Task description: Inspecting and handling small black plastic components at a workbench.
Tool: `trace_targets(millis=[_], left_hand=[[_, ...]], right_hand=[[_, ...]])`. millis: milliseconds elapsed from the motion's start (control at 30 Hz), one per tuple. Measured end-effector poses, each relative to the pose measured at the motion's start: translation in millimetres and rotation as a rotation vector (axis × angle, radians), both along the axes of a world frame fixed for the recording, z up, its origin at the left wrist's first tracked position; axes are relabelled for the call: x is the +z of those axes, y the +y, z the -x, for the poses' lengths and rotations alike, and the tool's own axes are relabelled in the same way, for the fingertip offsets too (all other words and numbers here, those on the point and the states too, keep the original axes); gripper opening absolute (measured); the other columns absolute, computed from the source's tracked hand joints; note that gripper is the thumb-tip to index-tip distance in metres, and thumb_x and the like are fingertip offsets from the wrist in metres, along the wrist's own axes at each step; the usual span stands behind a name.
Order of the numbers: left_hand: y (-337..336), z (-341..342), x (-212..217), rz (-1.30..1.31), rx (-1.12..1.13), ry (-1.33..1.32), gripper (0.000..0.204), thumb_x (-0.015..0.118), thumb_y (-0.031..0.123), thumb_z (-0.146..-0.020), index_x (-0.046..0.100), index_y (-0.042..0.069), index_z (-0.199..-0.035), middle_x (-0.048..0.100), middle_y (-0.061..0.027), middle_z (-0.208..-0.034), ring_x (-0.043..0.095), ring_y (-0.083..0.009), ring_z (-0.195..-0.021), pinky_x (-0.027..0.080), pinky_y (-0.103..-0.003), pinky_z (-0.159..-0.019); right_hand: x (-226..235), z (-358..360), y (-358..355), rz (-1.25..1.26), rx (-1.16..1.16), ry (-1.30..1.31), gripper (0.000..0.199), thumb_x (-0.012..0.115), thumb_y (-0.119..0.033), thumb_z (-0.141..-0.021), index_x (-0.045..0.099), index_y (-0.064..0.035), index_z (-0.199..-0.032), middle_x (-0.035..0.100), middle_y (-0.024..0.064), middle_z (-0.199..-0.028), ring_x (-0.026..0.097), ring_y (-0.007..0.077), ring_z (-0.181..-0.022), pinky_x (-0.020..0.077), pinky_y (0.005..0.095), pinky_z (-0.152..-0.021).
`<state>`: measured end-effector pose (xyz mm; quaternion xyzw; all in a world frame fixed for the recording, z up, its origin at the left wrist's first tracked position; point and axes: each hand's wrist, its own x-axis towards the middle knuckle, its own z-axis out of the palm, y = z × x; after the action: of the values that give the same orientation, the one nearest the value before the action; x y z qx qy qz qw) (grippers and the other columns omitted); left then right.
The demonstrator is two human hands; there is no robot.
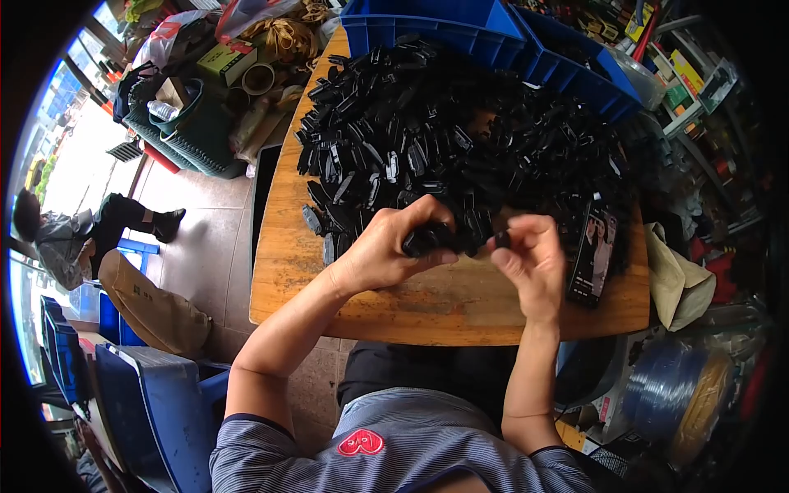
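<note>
Black plastic parts (394,123) lie in a wide heap over the wooden table (304,287). My left hand (393,242) is closed around several of these black parts (427,238), just above the table's near side. To its right, my right hand (532,261) pinches a small black piece (502,239) between thumb and fingers. The two hands are a short way apart, with more black parts between and behind them. The exact shape of the held pieces is too dark to make out.
Two blue bins (436,29) stand at the table's far edge. A phone (593,255) with a lit screen leans near the right edge. A cream cloth (678,279) hangs beyond it. Coiled tubing (670,390) sits lower right. Another person (66,246) sits at far left.
</note>
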<state>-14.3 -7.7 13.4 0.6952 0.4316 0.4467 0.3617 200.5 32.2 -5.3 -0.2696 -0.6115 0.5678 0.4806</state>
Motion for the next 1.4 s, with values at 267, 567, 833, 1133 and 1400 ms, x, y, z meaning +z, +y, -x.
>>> trace_targets(millis=[267,567,833,1133,1400], left_hand=[[2.7,-2.3,-4.5,-0.079,-0.021,0.035,0.032,0.073,0.013,-0.073,0.059,0.004,-0.101,0.064,-0.0067,-0.085,0.063,-0.0152,-0.078,0.048,-0.028,-0.068],[2.9,-2.7,-5.7,-0.081,-0.079,0.006,0.030,0.073,0.012,-0.072,0.060,0.002,-0.097,0.064,-0.0078,-0.085,0.063,-0.0182,-0.081,0.048,-0.029,-0.071],[-0.9,-1.9,-6.6,0.182,-0.095,-0.051,0.030,0.073,0.012,-0.071,0.060,0.001,-0.095,0.064,-0.0090,-0.089,0.063,-0.0179,-0.084,0.048,-0.029,-0.074],[2.3,-10.1,-19.2,0.491,-0.145,-0.358,0.036,0.073,0.026,-0.077,0.057,-0.001,-0.096,0.058,-0.0032,-0.074,0.054,-0.0081,-0.062,0.044,-0.022,-0.056],[5.2,-15.5,-14.2,0.532,-0.113,-0.395,0.030,0.069,0.005,-0.076,0.055,0.001,-0.102,0.059,-0.0021,-0.079,0.057,-0.0100,-0.067,0.047,-0.024,-0.058]], right_hand=[[-10.6,19.1,-14.7,0.270,0.169,0.267,0.028,0.060,-0.020,-0.087,0.057,-0.0042,-0.110,0.053,-0.0006,-0.079,0.049,0.0100,-0.071,0.0437,0.0266,-0.065],[-11.9,13.1,-12.5,0.443,0.325,0.272,0.029,0.065,-0.021,-0.084,0.054,-0.0046,-0.105,0.057,0.0017,-0.080,0.052,0.0107,-0.061,0.0424,0.0245,-0.054],[-13.0,16.6,-14.2,0.543,0.334,0.198,0.043,0.064,-0.022,-0.084,0.045,-0.0036,-0.118,0.055,0.0055,-0.103,0.055,0.0117,-0.060,0.0468,0.0259,-0.049],[-16.6,23.4,-15.1,-0.339,-0.093,-0.226,0.028,0.065,-0.020,-0.084,0.056,0.0009,-0.102,0.050,0.0044,-0.098,0.051,0.0102,-0.086,0.0428,0.0213,-0.075],[4.1,23.5,-2.4,-0.316,-0.093,-0.257,0.025,0.070,-0.017,-0.079,0.055,-0.0003,-0.090,0.055,0.0067,-0.090,0.052,0.0131,-0.076,0.0445,0.0251,-0.066]])
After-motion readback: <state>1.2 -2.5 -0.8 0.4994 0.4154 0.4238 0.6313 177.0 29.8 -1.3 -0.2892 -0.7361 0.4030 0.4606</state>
